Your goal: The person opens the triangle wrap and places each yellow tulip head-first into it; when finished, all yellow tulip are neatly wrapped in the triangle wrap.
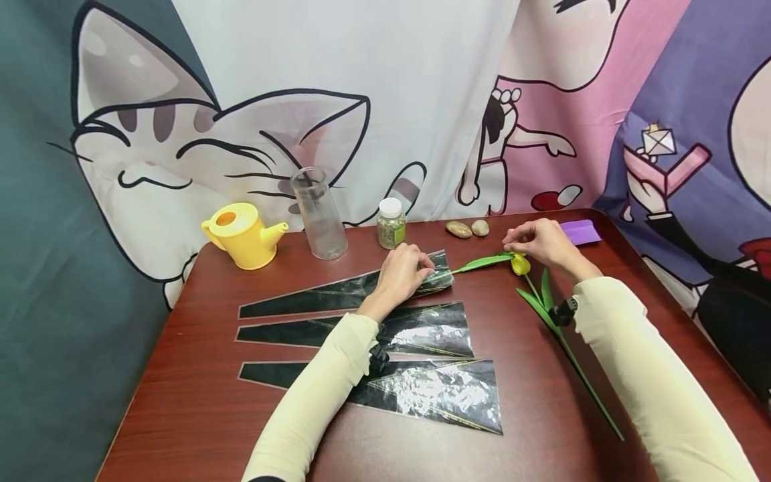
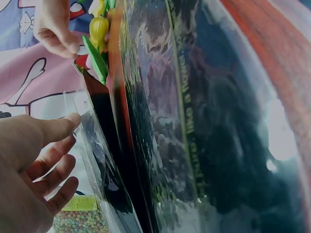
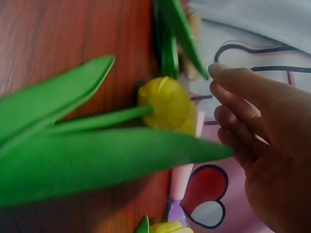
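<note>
On table [image 1: 542, 402], L hand [image 1: 402, 271] pinches sleeve [image 1: 361, 291], R hand [image 1: 542, 242] tulip [image 1: 521, 264].

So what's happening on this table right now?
A person is working at a dark wooden table. The left hand holds the wide end of the top cellophane sleeve, with a tulip's green stem sticking out of it. The right hand pinches that green stem beside a yellow tulip lying on the table. Two more sleeves lie flat nearer the person.
</note>
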Action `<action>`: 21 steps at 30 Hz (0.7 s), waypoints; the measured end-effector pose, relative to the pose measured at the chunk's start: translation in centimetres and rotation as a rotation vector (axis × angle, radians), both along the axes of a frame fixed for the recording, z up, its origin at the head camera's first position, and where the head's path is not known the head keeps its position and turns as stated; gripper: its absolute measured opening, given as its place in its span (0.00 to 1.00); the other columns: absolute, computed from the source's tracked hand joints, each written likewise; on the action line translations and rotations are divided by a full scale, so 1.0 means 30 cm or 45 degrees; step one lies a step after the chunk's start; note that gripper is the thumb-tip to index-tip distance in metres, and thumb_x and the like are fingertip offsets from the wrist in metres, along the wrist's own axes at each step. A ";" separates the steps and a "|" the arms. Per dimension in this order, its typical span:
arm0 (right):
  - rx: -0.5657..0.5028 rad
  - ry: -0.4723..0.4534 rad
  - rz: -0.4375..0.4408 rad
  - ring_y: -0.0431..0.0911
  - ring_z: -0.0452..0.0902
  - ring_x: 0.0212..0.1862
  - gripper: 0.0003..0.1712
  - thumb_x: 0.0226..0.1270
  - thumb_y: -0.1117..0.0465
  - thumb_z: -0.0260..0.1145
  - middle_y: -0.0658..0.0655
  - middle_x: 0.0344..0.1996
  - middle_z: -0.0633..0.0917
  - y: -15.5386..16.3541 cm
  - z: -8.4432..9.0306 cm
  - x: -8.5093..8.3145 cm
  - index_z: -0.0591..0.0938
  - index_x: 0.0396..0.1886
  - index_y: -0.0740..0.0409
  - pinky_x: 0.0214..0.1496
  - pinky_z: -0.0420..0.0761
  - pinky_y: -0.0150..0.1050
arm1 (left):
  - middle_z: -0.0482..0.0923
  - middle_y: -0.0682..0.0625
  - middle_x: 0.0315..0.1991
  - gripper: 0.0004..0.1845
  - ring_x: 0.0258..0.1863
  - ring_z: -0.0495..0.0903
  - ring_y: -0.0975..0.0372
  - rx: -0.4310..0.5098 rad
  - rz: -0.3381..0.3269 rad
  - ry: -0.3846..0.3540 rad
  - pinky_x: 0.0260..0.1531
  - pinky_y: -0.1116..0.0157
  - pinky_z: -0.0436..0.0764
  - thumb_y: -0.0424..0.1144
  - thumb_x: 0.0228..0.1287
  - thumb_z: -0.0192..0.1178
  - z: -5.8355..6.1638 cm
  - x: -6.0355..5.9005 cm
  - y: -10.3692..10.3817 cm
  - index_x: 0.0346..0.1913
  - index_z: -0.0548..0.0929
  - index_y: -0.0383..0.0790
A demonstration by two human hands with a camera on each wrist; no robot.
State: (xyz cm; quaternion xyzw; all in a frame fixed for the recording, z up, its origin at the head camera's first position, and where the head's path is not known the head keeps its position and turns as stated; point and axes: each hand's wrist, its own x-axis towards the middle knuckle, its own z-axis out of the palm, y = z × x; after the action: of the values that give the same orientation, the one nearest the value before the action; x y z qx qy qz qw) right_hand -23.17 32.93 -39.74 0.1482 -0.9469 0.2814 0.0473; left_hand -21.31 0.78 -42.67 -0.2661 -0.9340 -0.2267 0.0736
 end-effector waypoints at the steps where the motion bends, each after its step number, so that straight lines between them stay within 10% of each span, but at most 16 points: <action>1: 0.019 0.005 0.015 0.47 0.81 0.37 0.03 0.57 0.63 0.76 0.53 0.36 0.88 0.005 -0.007 -0.003 0.91 0.32 0.54 0.32 0.70 0.30 | 0.78 0.59 0.32 0.02 0.40 0.75 0.62 -0.005 0.001 0.004 0.46 0.64 0.73 0.44 0.59 0.71 -0.001 0.001 0.000 0.33 0.90 0.52; 12: 0.153 -0.082 0.149 0.52 0.80 0.45 0.04 0.54 0.63 0.77 0.55 0.35 0.88 -0.006 -0.012 -0.033 0.91 0.31 0.55 0.42 0.74 0.42 | 0.79 0.58 0.33 0.03 0.39 0.75 0.62 -0.012 -0.011 0.011 0.45 0.64 0.74 0.45 0.59 0.71 -0.012 0.003 0.005 0.33 0.91 0.53; 21: 0.233 -0.053 0.264 0.43 0.75 0.30 0.05 0.51 0.66 0.77 0.48 0.26 0.85 -0.005 -0.019 -0.048 0.91 0.29 0.55 0.33 0.75 0.38 | 0.78 0.58 0.33 0.03 0.40 0.75 0.62 -0.020 -0.015 0.006 0.46 0.64 0.74 0.46 0.59 0.70 -0.014 -0.005 0.007 0.33 0.90 0.52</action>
State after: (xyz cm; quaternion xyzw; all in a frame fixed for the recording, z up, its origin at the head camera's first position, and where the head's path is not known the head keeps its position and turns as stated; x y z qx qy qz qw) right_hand -24.60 32.79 -40.31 0.2431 -0.9489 0.2005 -0.0154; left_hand -21.46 0.99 -43.10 -0.2727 -0.9339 -0.2193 0.0725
